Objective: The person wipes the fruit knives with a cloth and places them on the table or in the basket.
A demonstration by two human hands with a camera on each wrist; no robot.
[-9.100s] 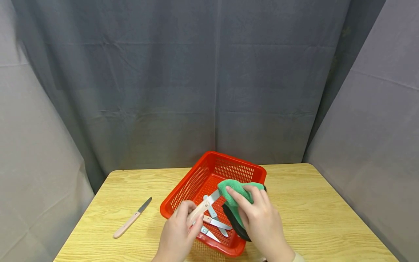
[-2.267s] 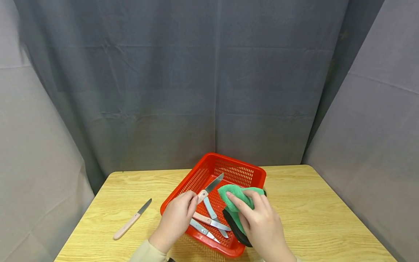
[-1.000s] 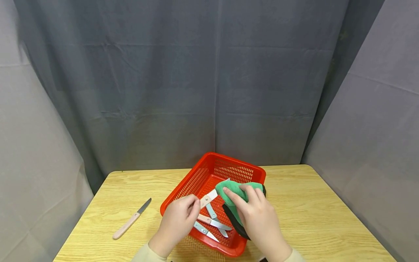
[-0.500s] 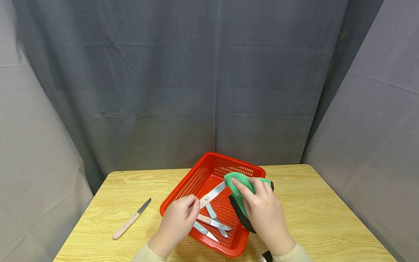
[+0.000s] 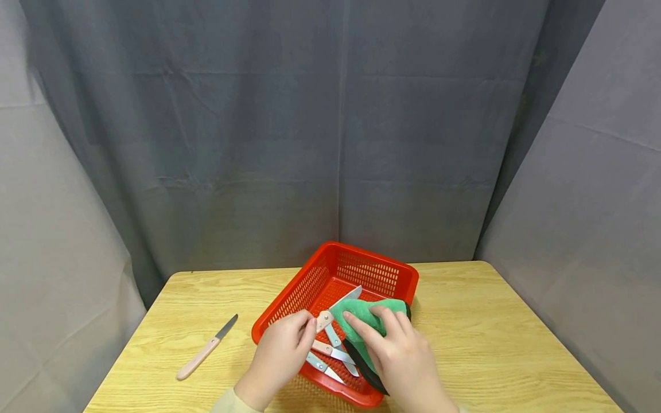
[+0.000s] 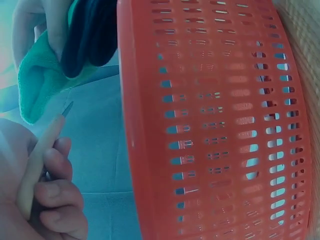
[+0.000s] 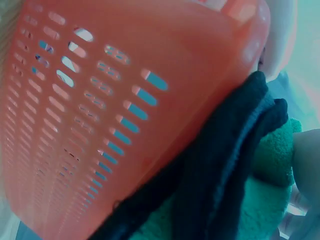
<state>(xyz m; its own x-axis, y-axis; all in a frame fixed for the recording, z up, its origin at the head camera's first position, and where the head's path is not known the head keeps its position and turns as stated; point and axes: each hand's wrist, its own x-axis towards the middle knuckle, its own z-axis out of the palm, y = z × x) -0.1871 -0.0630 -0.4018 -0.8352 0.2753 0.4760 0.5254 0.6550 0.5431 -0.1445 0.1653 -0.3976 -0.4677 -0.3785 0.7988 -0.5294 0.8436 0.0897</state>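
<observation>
Over the red basket (image 5: 372,258), my left hand (image 5: 281,347) grips a knife (image 5: 324,320) by its pale wooden handle, blade pointing up and to the right. In the left wrist view the fingers curl round that handle (image 6: 37,165). My right hand (image 5: 400,353) pinches a folded green cloth (image 5: 361,312) with black edging, which covers part of the blade near the handle; the blade tip shows beyond it. The right wrist view shows the black edging (image 7: 215,150) against the basket's side. Inside the basket lie several knives with pink and light blue handles, including a pink-handled knife (image 5: 325,348).
Left of the basket, a knife with a pale pink handle (image 5: 198,358) lies on the wooden table (image 5: 490,332). Grey curtains (image 5: 248,143) hang behind the table and at both sides.
Half a second ago the cloth was out at the blade's tip; my right hand has brought it down and left to the blade's base. My left hand has stayed nearly still.
</observation>
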